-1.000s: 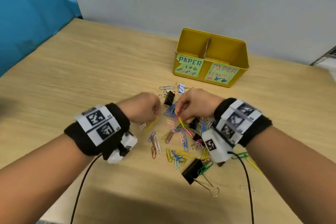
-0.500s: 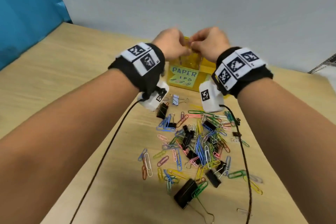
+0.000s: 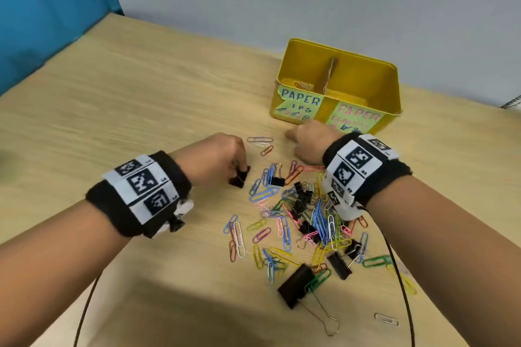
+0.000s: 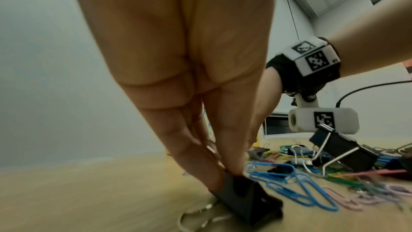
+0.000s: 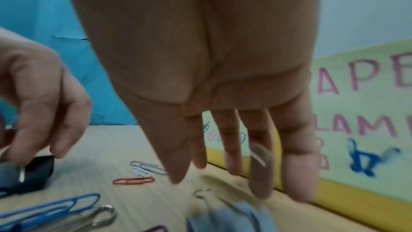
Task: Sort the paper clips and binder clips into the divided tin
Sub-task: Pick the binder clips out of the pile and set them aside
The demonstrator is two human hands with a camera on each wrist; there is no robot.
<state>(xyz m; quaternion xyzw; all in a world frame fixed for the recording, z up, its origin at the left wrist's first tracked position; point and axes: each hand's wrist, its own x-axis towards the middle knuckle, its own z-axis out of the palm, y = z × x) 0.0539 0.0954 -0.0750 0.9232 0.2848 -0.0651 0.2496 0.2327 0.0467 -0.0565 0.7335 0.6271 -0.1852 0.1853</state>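
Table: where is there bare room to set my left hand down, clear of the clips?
The table is bare left of the left hand, back to the blue wall, and left of the yellow tin. It is crowded between the wrists: the clip pile spreads toward the near edge.

Head camera looks down from above at the surface (image 3: pixel 141 110). Both wrist cameras sit low, close behind fingers; all share the clip pile (image 3: pixel 304 214).
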